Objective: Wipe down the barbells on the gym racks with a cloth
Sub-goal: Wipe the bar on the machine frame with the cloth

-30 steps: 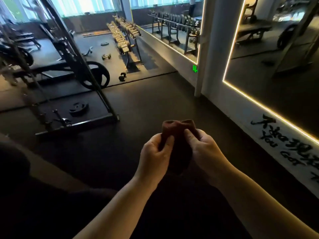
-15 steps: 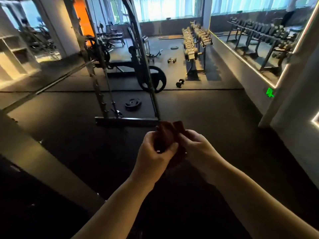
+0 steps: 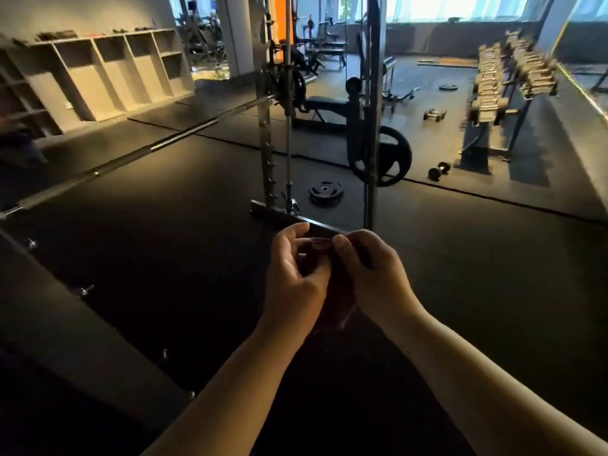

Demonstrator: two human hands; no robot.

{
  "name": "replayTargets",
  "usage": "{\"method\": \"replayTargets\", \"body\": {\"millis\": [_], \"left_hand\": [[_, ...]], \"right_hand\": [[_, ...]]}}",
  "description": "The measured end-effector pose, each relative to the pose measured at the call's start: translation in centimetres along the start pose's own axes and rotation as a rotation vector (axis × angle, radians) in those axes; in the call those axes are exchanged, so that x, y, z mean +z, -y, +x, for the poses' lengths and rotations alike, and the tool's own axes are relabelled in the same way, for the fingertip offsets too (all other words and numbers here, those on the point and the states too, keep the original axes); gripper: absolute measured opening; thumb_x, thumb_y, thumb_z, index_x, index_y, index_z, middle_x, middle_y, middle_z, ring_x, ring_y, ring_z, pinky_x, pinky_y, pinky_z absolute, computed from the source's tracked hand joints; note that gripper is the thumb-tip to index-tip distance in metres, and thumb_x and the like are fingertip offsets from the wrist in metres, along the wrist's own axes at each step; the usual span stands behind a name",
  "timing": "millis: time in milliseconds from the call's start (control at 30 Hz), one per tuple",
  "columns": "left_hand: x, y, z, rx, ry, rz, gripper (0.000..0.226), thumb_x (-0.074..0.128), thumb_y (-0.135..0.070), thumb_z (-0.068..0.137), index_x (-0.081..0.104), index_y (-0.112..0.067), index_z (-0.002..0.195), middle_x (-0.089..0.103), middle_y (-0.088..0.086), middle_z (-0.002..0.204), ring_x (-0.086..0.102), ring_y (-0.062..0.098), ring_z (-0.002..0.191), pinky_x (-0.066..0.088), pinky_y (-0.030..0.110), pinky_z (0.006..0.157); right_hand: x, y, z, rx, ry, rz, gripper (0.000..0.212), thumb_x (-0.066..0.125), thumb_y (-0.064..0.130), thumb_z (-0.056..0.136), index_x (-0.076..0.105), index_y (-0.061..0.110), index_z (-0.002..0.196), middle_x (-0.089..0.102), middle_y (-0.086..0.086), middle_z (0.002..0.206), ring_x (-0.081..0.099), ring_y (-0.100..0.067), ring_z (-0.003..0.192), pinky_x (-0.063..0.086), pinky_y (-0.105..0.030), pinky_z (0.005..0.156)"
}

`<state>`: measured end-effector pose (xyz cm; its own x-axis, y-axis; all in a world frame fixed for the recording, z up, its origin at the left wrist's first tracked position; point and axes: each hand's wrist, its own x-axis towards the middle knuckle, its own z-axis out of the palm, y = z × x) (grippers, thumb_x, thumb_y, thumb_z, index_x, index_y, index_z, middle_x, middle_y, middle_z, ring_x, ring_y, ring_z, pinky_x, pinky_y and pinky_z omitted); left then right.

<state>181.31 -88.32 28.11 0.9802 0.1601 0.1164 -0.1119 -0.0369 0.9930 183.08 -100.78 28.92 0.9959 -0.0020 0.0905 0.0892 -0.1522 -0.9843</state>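
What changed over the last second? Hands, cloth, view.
The view swung left: the barbell and shelves came into frame at left, and the dumbbell rack moved to the right. The cloth, which stuck up above the fingers before, is now bunched lower between the palms. Unchanged: left hand and right hand both hold it; no bar touched.

Dim interior. Daylight blows out the far windows (image 3: 460, 6); warm light falls on the shelves (image 3: 108, 80) at left, which lean with wide-angle stretch. Foreground floor (image 3: 148, 274) near black. Faint glints along the barbell (image 3: 148, 149). Dumbbell rack (image 3: 503, 83) smeared by blur. Cloth (image 3: 329, 291) between left hand (image 3: 292, 284) and right hand (image 3: 371, 278) lost in shadow.
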Motion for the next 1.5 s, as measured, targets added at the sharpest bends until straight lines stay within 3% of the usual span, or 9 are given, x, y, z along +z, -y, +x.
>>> {"method": "replayTargets", "body": {"millis": [200, 300, 433, 533, 700, 867, 1100, 1333, 1500], "left_hand": [[3.2, 0.1, 6.9, -0.035, -0.253, 0.033, 0.015, 0.061, -0.031, 0.100, 0.060, -0.035, 0.114, 0.064, -0.009, 0.113, 0.064, 0.009, 0.104, 0.057, 0.032, 0.086], [5.4, -0.4, 10.4, -0.035, -0.369, 0.069, 0.017, 0.062, -0.027, 0.099, 0.058, -0.037, 0.113, 0.061, -0.011, 0.114, 0.062, 0.009, 0.105, 0.055, 0.027, 0.083], [8.2, -1.1, 14.6, -0.063, -0.450, 0.074, 0.028, 0.065, -0.020, 0.097, 0.060, -0.039, 0.116, 0.062, -0.011, 0.119, 0.061, 0.010, 0.112, 0.055, 0.042, 0.097], [9.5, -1.6, 17.5, -0.118, -0.516, -0.066, 0.019, 0.061, -0.037, 0.100, 0.062, -0.035, 0.119, 0.067, -0.004, 0.115, 0.067, 0.015, 0.106, 0.057, 0.047, 0.094], [8.6, -0.3, 22.4, -0.187, -0.716, 0.118, 0.024, 0.047, -0.055, 0.100, 0.058, -0.034, 0.104, 0.064, -0.005, 0.103, 0.065, 0.010, 0.090, 0.054, 0.029, 0.073], [4.8, 1.7, 28.1, -0.216, -0.926, 0.127, 0.012, 0.051, -0.049, 0.101, 0.054, -0.038, 0.096, 0.059, -0.010, 0.102, 0.060, 0.006, 0.088, 0.047, 0.023, 0.067], [-0.5, 3.8, 36.1, -0.362, -0.958, -0.125, 0.029, 0.036, -0.062, 0.102, 0.051, -0.038, 0.096, 0.060, -0.001, 0.098, 0.059, 0.017, 0.085, 0.045, 0.034, 0.065], [-6.6, 7.0, 45.2, -0.347, -1.070, 0.165, 0.011, 0.050, -0.046, 0.103, 0.049, -0.040, 0.112, 0.054, -0.012, 0.106, 0.057, 0.006, 0.088, 0.046, 0.023, 0.064], [-11.3, 9.8, 51.8, -0.305, -1.165, 0.117, 0.023, 0.053, -0.029, 0.103, 0.052, -0.032, 0.126, 0.061, -0.004, 0.109, 0.061, 0.008, 0.083, 0.050, 0.025, 0.065]], "right_hand": [[-1.1, -1.1, 9.6, 0.118, 0.185, 0.120, 0.031, 0.057, 0.043, 0.102, 0.068, 0.015, 0.099, 0.072, 0.005, 0.072, 0.067, -0.010, 0.065, 0.052, -0.020, 0.057], [-2.0, -1.4, 14.3, 0.115, 0.298, 0.164, 0.033, 0.050, 0.040, 0.106, 0.068, 0.012, 0.101, 0.072, -0.012, 0.083, 0.066, -0.018, 0.071, 0.054, -0.034, 0.065], [-2.7, -1.6, 20.2, 0.033, 0.310, 0.197, 0.028, 0.050, 0.036, 0.106, 0.064, 0.014, 0.097, 0.069, -0.017, 0.091, 0.064, -0.026, 0.078, 0.053, -0.045, 0.073], [-2.5, -1.6, 24.2, 0.088, 0.413, 0.297, 0.032, 0.050, 0.038, 0.106, 0.062, 0.011, 0.096, 0.064, -0.016, 0.092, 0.060, -0.031, 0.083, 0.049, -0.048, 0.076], [0.2, -2.3, 29.7, 0.055, 0.573, 0.207, 0.038, 0.049, 0.041, 0.106, 0.064, 0.008, 0.098, 0.063, -0.004, 0.076, 0.060, -0.014, 0.063, 0.050, -0.029, 0.058], [4.7, -3.6, 35.6, 0.269, 0.969, 0.036, 0.028, 0.050, 0.039, 0.106, 0.063, 0.018, 0.119, 0.073, -0.007, 0.105, 0.074, -0.019, 0.090, 0.062, -0.038, 0.083], [12.8, -3.0, 42.3, 0.000, 0.860, -0.030, 0.022, 0.049, 0.040, 0.106, 0.062, 0.022, 0.106, 0.072, -0.008, 0.099, 0.073, -0.030, 0.088, 0.061, -0.052, 0.077], [20.2, -5.2, 50.2, 0.146, 0.875, -0.034, 0.019, 0.049, 0.028, 0.108, 0.037, 0.020, 0.121, 0.063, -0.006, 0.105, 0.070, -0.014, 0.080, 0.060, -0.027, 0.059], [25.5, -7.1, 56.7, -0.082, 0.955, -0.066, 0.026, 0.040, 0.008, 0.109, 0.038, 0.033, 0.108, 0.059, -0.005, 0.101, 0.067, -0.003, 0.059, 0.049, -0.020, 0.046]]}}
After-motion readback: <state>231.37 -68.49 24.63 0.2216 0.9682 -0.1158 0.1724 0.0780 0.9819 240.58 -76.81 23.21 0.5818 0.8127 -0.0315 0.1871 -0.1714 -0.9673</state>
